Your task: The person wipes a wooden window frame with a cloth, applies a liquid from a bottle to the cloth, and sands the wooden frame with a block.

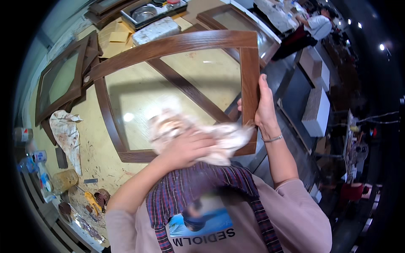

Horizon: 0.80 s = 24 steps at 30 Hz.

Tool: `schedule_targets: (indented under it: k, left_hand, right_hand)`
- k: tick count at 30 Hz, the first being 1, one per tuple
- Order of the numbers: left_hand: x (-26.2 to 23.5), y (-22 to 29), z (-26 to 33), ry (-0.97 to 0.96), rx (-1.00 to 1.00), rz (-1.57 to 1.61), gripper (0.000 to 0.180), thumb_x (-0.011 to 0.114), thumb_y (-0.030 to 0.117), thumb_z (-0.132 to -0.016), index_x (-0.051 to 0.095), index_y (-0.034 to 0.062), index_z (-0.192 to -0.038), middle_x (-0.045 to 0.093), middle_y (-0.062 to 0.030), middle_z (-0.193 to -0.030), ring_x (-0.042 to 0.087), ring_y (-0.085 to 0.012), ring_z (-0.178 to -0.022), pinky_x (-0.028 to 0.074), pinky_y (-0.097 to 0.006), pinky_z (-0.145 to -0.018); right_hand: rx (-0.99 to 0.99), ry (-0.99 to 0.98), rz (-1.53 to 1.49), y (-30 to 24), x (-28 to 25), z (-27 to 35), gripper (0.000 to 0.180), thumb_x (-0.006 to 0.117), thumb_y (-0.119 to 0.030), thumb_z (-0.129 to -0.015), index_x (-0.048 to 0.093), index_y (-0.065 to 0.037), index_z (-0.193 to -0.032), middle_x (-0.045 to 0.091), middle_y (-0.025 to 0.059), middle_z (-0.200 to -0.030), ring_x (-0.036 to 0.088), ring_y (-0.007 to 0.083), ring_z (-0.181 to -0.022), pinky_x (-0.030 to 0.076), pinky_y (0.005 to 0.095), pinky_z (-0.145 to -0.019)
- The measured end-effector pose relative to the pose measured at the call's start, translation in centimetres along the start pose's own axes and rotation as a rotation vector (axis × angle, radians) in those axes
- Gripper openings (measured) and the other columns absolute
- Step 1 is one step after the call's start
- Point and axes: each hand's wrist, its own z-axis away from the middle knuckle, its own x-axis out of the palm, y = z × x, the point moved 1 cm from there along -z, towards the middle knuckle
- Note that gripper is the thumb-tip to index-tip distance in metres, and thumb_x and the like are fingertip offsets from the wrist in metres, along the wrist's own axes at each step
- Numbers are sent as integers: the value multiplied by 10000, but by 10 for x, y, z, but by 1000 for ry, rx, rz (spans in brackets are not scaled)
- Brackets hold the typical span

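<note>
A brown wooden cabinet door frame (pixel 177 44) with a glass pane (pixel 139 97) is tilted up in front of my body. My left hand (pixel 192 145) presses a stained white cloth (pixel 168 126) on the lower part of the pane; motion blurs the cloth. On the frame's right side my right hand (pixel 265 103) grips the upright, thumb along the outer edge and fingertips showing behind it. Through the glass a dark diagonal wooden piece shows.
More framed doors (pixel 63 78) lean at the left beside a stained rag (pixel 67 135). A jar (pixel 63 181) and a yellow-handled tool (pixel 93 202) lie at the lower left. A metal bowl (pixel 144 13) sits in a tray at the back. Another person (pixel 318 27) stands far right.
</note>
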Motion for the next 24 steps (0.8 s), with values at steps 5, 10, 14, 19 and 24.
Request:
schedule_targets:
  k: [5,10,14,19,24]
  left_hand:
    - [-57,-21,161,299,-549,-189,207,623,-26,-676,625,38,-873,661,-127,-1101,621,-290,-1036,447,-431,-918]
    - [-74,-13,32,598,-548,-109,487,566,-102,-706,596,1,-1182,630,-147,-1090,604,-323,-1058,439,-437,-963]
    - [-4,23,-53,124,-61,-118,476,611,-10,-715,664,165,-1154,642,-72,-1183,597,-310,-1095,405,-462,-1009]
    - [-3,-4,132,307,-491,-409,233,648,48,-784,719,145,-984,667,-37,-1163,598,-244,-1129,414,-428,-1031]
    - [-44,7,201,818,-1093,-441,200,580,50,-879,706,70,-1033,663,-138,-1135,593,-282,-1094,434,-377,-996]
  right_hand:
    - [-8,13,-21,0,7,-8,600,449,-572,-932,537,8,-1055,564,80,-756,613,160,-552,527,271,-462]
    - [22,29,27,-5,9,-32,551,488,-528,-933,567,11,-1017,589,98,-831,608,166,-548,518,273,-469]
    - [84,15,11,-10,26,-45,480,487,-462,-956,579,9,-978,604,108,-752,605,183,-540,515,297,-464]
    - [81,60,77,1,11,-45,484,482,-453,-963,580,20,-953,589,102,-683,610,184,-534,515,285,-464]
    - [101,51,106,4,14,-44,458,488,-431,-965,589,16,-967,602,110,-688,621,184,-549,525,289,-473]
